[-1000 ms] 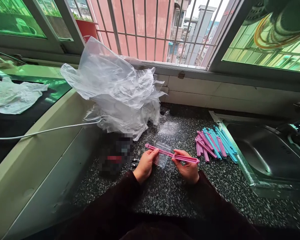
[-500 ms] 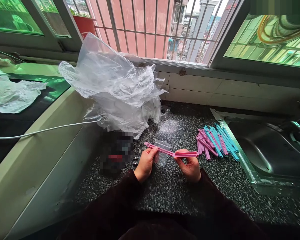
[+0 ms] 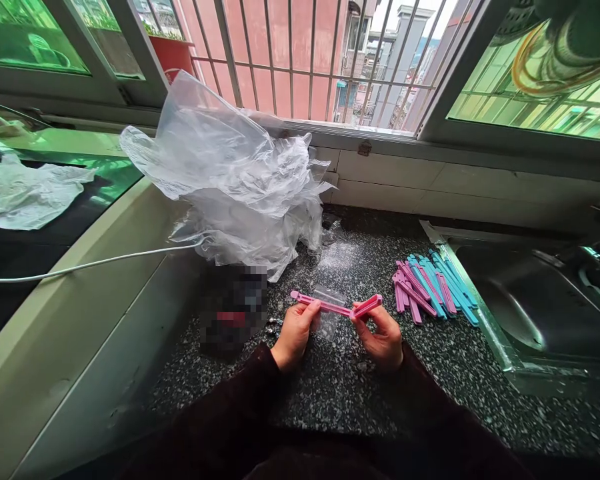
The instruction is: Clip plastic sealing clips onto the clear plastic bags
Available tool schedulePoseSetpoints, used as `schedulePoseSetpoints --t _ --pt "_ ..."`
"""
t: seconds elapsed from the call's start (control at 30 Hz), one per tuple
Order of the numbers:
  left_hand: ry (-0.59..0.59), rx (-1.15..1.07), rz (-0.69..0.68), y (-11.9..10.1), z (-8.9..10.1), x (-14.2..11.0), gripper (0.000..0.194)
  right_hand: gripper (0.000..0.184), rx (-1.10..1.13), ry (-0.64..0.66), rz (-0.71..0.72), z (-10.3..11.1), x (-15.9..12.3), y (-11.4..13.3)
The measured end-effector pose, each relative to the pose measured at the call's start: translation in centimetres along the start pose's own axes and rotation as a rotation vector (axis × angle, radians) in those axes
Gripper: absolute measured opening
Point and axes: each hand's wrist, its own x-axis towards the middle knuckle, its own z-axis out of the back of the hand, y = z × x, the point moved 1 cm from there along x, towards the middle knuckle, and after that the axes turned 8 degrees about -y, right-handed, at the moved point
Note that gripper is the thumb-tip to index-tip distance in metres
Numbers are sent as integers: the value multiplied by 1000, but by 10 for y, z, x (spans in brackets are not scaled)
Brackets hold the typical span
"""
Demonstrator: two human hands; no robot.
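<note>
Fingers of our left hand (image 3: 293, 331) and right hand (image 3: 380, 335) pinched a pink clip (image 3: 336, 306) across a small bag (image 3: 327, 320) above the worktop's (image 3: 340, 387) middle. More clips (image 3: 433, 287) lay right, beside the sink (image 3: 525, 313); crumpled plastic (image 3: 230, 193) sat behind.

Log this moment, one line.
left hand: holds pink clip, small bag | right hand: folds clip end | clip pile: right
</note>
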Motion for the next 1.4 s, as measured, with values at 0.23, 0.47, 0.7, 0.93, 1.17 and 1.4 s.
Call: schedulePoseSetpoints --t 0.23,0.47,0.7,0.93,1.17,1.4 --pt "27 92 -58 -7 -3 -5 50 30 -25 49 96 1 0 -1" --pt "71 132 -64 -8 -5 -7 52 37 -17 37 118 0 0 -3" --pt "82 145 -54 -8 -6 -8 53 37 -20 54 163 -1 1 1" --pt "115 174 -81 -2 -4 -6 53 39 -40 84 169 -3 0 0" --pt "143 190 -94 2 -1 -5 52 38 -48 114 158 -3 -2 -4" --pt "165 207 -131 14 4 0 46 37 -63 133 168 -2 -1 -4"
